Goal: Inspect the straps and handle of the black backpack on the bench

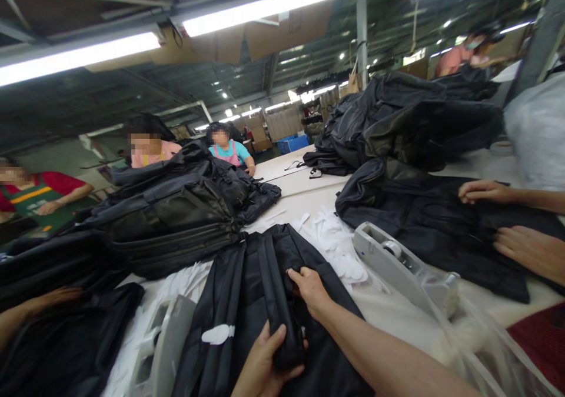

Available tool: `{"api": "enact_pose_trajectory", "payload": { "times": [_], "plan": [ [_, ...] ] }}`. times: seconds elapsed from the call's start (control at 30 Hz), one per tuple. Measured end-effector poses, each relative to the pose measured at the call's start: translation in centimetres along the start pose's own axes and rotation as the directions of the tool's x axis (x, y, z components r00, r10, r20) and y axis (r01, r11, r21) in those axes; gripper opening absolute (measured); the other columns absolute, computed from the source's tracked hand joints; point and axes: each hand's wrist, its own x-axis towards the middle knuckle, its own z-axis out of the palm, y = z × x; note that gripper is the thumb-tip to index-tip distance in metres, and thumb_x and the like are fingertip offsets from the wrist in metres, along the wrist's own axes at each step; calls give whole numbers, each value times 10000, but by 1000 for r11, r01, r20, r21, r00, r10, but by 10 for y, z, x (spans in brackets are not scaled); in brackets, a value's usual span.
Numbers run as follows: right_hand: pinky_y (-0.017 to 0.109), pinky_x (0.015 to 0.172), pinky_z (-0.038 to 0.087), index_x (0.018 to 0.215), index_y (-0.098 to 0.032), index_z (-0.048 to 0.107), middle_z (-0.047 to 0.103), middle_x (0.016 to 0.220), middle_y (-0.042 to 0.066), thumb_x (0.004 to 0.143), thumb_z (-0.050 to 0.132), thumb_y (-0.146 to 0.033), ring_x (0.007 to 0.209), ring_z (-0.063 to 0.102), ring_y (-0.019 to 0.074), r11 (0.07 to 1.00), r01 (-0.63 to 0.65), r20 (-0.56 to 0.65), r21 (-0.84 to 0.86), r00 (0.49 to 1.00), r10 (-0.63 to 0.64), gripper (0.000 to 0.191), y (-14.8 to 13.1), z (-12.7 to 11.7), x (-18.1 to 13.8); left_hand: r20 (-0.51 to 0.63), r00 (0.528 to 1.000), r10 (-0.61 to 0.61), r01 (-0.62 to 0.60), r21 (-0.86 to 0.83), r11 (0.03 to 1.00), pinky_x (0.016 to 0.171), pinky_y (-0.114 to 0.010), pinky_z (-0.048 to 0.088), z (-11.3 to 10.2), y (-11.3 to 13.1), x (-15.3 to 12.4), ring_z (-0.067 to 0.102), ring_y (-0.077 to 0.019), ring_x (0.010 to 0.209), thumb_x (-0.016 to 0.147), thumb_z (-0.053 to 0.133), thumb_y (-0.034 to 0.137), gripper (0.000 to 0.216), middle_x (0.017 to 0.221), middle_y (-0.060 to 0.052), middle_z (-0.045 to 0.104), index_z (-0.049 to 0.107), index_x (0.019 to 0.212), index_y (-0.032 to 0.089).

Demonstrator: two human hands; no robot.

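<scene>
Looking partway along, I'd judge: black backpack (pixel 252 312) lies straps-up on the tabletop (pixel 291 200), just right of a grey tape dispenser (pixel 176 326); its far-left strap (pixel 227 294) carries a white slip (pixel 218 334), none visible on the held shoulder strap (pixel 279 303), so that side seems undone. Left hand (pixel 270 359) wraps the held strap's near end, thumb on top; right hand (pixel 312 291), nearly closed, pinches its edge farther up.

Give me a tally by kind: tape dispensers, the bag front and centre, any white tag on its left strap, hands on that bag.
Tape dispensers: 2
Black bag: 1
White tag: 1
Hands: 2 (left hand, right hand)
Total: 6
</scene>
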Motion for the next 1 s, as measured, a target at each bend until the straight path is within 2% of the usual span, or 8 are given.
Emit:
{"api": "enact_pose_trajectory", "payload": {
  "times": [0.13, 0.27, 0.37, 0.43, 0.5, 0.67, 0.8, 1.0],
  "plan": [
    [224, 515, 437, 636, -176, 456, 506, 578, -26, 714, 554, -421, 562, 517, 121, 997, -27, 42, -76, 999, 31, 275, -7, -2, -4, -72, 990, 122, -123, -10, 992, 493, -270, 488, 1, -3, -1, 649, -222, 757, 770, 595, 334, 470, 805, -68, 681, 373, 1170, 227],
    [242, 530, 464, 776, -156, 552, 605, 731, 31, 699, 597, -381, 682, 582, 162, 981, -58, 185, -187, 978, 93, 242, -14, -4, -14, -23, 992, 123, -124, -70, 990, 564, -314, 505, -11, -2, 1, 632, -209, 743, 759, 609, 312, 424, 808, -100, 680, 440, 1124, 177],
    [230, 448, 420, 893, -139, 588, 623, 664, 29, 632, 636, -248, 579, 578, 168, 960, -70, 263, -270, 954, 143, 286, -16, -2, -21, -5, 989, 145, -145, -73, 987, 562, -318, 500, -15, 1, 1, 620, -203, 710, 740, 628, 307, 400, 805, -89, 676, 486, 1087, 167],
    [226, 441, 400, 856, -129, 618, 617, 596, 12, 607, 611, -174, 515, 555, 153, 957, -53, 310, -286, 940, 144, 253, -18, 2, -24, -3, 990, 143, -142, -69, 987, 563, -322, 501, -13, 4, -1, 614, -203, 714, 726, 643, 303, 383, 823, -80, 671, 516, 1060, 165],
    [227, 491, 417, 812, -138, 642, 639, 641, 10, 603, 594, -155, 555, 565, 148, 968, -4, 343, -250, 935, 92, 215, -20, 8, -25, -31, 989, 147, -149, -69, 986, 587, -341, 509, -11, 6, -3, 605, -206, 747, 729, 637, 329, 359, 851, -83, 663, 543, 1029, 157],
    [220, 470, 390, 825, -133, 653, 666, 726, 31, 589, 634, -209, 600, 568, 156, 978, 32, 281, -204, 959, 27, 248, -19, 20, -20, -152, 982, 110, -116, -31, 993, 621, -407, 522, -14, 9, 3, 576, -257, 879, 748, 570, 472, 446, 950, -127, 632, 570, 1036, 132],
    [213, 463, 385, 805, -117, 652, 660, 706, 36, 608, 606, -218, 574, 550, 140, 975, 42, 274, -219, 962, 20, 227, -13, 20, -14, -210, 970, 125, -118, 48, 992, 636, -392, 522, -19, 6, 11, 527, -288, 1011, 727, 588, 470, 464, 1067, -128, 593, 546, 1069, 160],
    [207, 451, 396, 846, -120, 639, 652, 729, 37, 643, 561, -224, 556, 549, 129, 973, 27, 269, -229, 962, 36, 240, -9, 16, -14, -270, 946, 180, -142, 151, 978, 581, -335, 506, -18, 3, 17, 604, -240, 832, 720, 608, 408, 531, 979, -95, 625, 395, 1171, 225]
  ]
}}
